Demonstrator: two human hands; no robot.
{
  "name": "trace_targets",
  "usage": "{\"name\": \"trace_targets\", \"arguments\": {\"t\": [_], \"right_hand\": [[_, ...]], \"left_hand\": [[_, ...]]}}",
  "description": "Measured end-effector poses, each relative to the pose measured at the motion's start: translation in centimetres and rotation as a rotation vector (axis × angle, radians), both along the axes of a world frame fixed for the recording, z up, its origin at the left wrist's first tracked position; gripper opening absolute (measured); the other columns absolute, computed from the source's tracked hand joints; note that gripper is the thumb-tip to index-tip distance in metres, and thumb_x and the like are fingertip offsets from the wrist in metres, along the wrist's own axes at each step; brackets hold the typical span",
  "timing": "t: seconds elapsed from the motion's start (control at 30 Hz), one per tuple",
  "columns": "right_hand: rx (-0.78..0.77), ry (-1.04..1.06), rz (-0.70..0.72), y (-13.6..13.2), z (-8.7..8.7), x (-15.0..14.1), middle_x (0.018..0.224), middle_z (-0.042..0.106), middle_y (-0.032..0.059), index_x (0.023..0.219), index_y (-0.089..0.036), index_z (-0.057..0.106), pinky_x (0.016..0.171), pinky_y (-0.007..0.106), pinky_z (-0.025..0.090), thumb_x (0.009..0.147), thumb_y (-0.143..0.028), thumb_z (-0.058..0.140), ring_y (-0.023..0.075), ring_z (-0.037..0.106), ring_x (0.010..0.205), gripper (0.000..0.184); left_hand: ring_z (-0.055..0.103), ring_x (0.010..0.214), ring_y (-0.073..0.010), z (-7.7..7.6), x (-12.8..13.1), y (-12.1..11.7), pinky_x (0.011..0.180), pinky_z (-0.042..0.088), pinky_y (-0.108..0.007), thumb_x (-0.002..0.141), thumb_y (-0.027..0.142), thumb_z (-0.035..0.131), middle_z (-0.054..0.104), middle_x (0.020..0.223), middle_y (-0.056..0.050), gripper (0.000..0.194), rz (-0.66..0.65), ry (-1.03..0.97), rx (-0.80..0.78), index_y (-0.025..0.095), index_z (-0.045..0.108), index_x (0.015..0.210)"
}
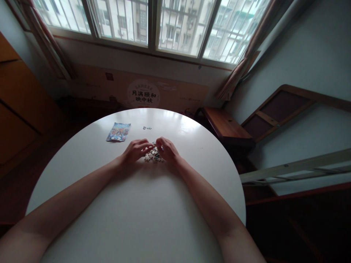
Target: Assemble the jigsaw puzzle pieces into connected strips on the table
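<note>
A small heap of jigsaw pieces lies on the white round table, between and just below my hands. My left hand reaches in from the left side of the heap, its fingers loosely stretched and slightly apart over the pieces. On the other side, my right hand is curled, with thumb and forefinger pinched at a jigsaw piece that is mostly hidden. The fingertips of both hands nearly meet above the heap. Beyond them, a few separate jigsaw pieces lie in a short row.
A colourful printed packet rests on the table at the back left. Past the table stand a wooden bench on the right and an orange cabinet on the left. A barred window fills the far wall.
</note>
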State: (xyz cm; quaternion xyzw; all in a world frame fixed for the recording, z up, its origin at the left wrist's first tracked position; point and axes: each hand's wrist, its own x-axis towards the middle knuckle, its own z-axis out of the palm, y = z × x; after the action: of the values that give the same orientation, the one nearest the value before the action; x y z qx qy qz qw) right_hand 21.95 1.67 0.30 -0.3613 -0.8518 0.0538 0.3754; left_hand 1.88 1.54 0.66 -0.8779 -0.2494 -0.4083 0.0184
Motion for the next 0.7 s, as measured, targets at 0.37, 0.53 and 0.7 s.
{"name": "trace_targets", "arguments": {"t": [0.37, 0.53, 0.7], "right_hand": [[-0.019, -0.015, 0.001, -0.04, 0.05, 0.05, 0.079, 0.056, 0.0028, 0.089, -0.019, 0.050, 0.067, 0.026, 0.037, 0.094, -0.024, 0.040, 0.0137, 0.048, 0.068, 0.013], [-0.013, -0.015, 0.009, -0.03, 0.07, 0.06, 0.079, 0.057, 0.0031, 0.089, -0.019, 0.051, 0.068, 0.026, 0.038, 0.093, -0.023, 0.040, 0.0139, 0.048, 0.069, 0.013], [-0.017, -0.007, 0.006, -0.06, 0.08, 0.05, 0.078, 0.057, 0.0030, 0.089, -0.019, 0.051, 0.067, 0.026, 0.038, 0.094, -0.024, 0.039, 0.0139, 0.048, 0.068, 0.014]], "left_hand": [[0.060, 0.066, -0.0103, -0.41, -0.11, 0.28, 0.062, 0.044, -0.022, 0.092, 0.028, 0.053, 0.065, 0.081, -0.003, 0.014, -0.002, 0.067, 0.041, 0.018, 0.063, 0.092], [0.060, 0.067, -0.0108, -0.54, -0.13, 0.38, 0.062, 0.043, -0.022, 0.092, 0.028, 0.053, 0.065, 0.081, -0.003, 0.014, -0.004, 0.071, 0.031, 0.018, 0.062, 0.092], [0.060, 0.066, -0.0107, -0.64, -0.19, 0.41, 0.061, 0.043, -0.022, 0.093, 0.030, 0.051, 0.065, 0.081, -0.003, 0.016, 0.001, 0.094, -0.003, 0.018, 0.062, 0.093]]}}
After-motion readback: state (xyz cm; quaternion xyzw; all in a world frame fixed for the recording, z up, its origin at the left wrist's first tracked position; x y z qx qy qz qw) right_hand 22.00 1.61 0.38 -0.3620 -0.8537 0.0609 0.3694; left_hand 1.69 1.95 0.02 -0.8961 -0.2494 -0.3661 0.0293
